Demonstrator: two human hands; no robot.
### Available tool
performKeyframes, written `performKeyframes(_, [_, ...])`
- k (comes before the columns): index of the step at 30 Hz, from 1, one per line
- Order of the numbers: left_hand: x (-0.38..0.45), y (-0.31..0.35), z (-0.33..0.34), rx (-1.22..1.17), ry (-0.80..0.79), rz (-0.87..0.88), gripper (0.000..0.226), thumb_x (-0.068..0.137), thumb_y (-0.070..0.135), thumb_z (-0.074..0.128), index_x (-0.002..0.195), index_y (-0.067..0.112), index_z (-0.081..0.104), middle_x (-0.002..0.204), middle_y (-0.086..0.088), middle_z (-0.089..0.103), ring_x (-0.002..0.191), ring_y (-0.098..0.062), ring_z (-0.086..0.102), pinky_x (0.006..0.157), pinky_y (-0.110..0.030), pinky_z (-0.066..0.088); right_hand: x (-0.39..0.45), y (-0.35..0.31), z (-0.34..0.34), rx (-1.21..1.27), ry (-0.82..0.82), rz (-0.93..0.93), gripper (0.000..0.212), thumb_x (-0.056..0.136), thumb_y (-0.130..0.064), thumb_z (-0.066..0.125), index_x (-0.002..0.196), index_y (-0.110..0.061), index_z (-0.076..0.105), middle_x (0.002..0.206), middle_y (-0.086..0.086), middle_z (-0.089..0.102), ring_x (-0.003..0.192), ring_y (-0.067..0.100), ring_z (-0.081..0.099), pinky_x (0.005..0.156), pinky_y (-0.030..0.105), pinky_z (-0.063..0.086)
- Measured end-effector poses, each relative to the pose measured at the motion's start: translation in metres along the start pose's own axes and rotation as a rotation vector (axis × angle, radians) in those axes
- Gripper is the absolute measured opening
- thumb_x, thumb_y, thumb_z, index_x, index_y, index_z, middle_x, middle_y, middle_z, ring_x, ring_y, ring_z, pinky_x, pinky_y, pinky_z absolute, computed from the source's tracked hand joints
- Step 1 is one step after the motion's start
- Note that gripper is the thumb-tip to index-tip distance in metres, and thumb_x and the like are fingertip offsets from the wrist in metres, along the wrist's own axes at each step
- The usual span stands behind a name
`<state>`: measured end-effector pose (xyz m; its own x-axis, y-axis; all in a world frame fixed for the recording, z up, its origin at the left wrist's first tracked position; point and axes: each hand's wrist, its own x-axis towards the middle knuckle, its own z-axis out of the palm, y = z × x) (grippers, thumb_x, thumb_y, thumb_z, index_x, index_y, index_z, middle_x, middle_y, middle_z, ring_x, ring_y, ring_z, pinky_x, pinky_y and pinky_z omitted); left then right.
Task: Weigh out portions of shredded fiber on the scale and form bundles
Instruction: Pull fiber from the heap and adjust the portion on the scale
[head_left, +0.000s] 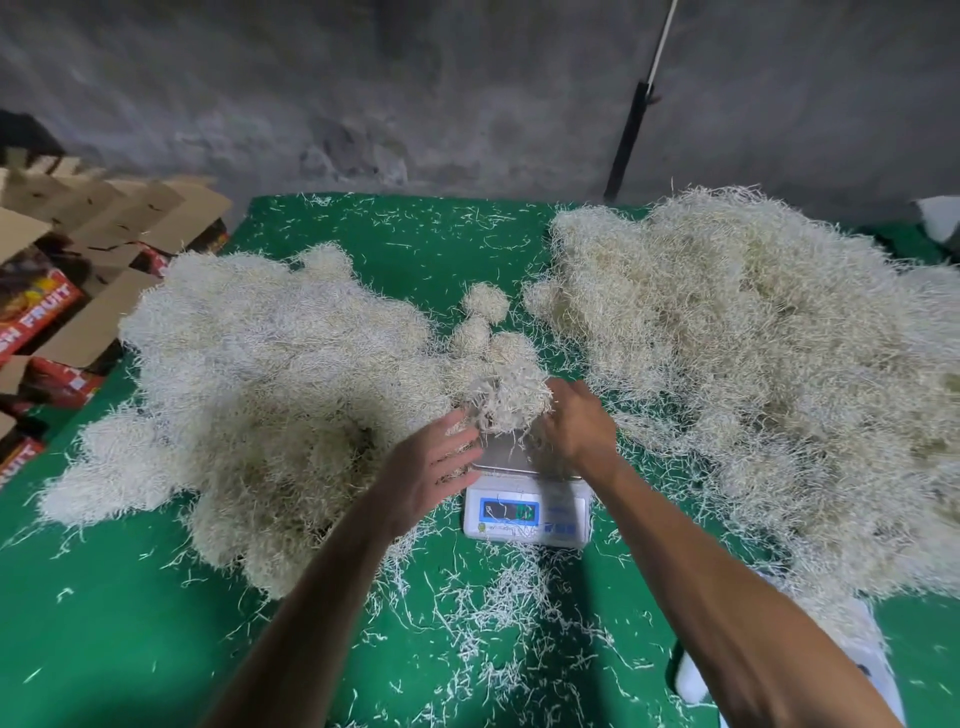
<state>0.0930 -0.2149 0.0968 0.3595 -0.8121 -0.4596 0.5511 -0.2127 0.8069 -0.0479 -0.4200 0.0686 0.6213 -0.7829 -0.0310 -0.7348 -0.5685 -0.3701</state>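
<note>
Desk (426, 234), green-covered, strewn with loose shreds; its near and side edges run out of frame. Scale (527, 512), white, at centre near the person: steel pan partly bare, the rest hidden under fiber and both hands; blue display crossed by stray strands, digits unreadable. Clump (511, 402), a pale rounded wad of shredded fiber, on the pan's far part, between the two hands. Left hand (436, 465): fingers straight and spread, grip apart, fingertips against the clump's left side, palm over the pan's left edge. Right hand (574, 426): seen from the back, fingers bent down into the clump's right side; fingertips buried in fiber, so whether the grip clamps the wad cannot be told. Left pile (260, 374), a broad heap of fiber, reaching the scale's left side. Right pile (753, 364), larger and looser, cut off at the right edge. Three balls (485, 301) of fiber, small and round, just beyond the clump, between the piles. Cartons (47, 306), brown flaps with red printed sides, at the far left, partly cut off; lettering only partly legible. Pole (631, 130), dark with a white upper part, leaning on the grey wall. White object (862, 670) at lower right, largely hidden behind the right forearm; kind unclear.
</note>
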Motion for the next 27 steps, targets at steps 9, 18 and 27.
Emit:
performKeyframes(9, [-0.038, -0.036, 0.002, 0.372, 0.04, 0.075, 0.039, 0.11, 0.017, 0.04, 0.148, 0.007, 0.042, 0.142, -0.013, 0.058, 0.114, -0.016, 0.066, 0.087, -0.026, 0.057, -0.044, 0.015, -0.028, -0.035, -0.068, -0.04, 0.093, 0.089, -0.076, 0.051, 0.163, -0.034, 0.012, 0.169, 0.002, 0.018, 0.147, 0.034, 0.037, 0.116, 0.056, 0.039])
performKeyframes(18, [-0.082, -0.063, 0.039, 0.067, 0.135, 0.034, 0.086, 0.084, 0.071, 0.036, 0.155, 0.023, 0.032, 0.151, -0.008, 0.05, 0.13, -0.029, 0.055, 0.112, -0.058, 0.039, -0.171, 0.012, -0.005, 0.625, 0.044, 0.125, 0.084, 0.086, -0.066, 0.067, 0.154, -0.045, 0.024, 0.153, -0.023, 0.03, 0.136, 0.001, 0.03, 0.109, 0.037, 0.024])
performKeyframes(27, [-0.082, -0.101, 0.011, -0.7, -0.033, 0.033, 0.089, 0.078, 0.091, 0.041, 0.152, 0.041, 0.041, 0.152, -0.005, 0.051, 0.142, -0.035, 0.044, 0.114, -0.072, 0.021, -0.21, 0.003, 0.0, 1.364, -0.007, 0.345, 0.06, 0.086, -0.087, 0.041, 0.141, -0.062, 0.036, 0.135, -0.043, 0.048, 0.141, 0.005, 0.044, 0.122, 0.043, 0.027])
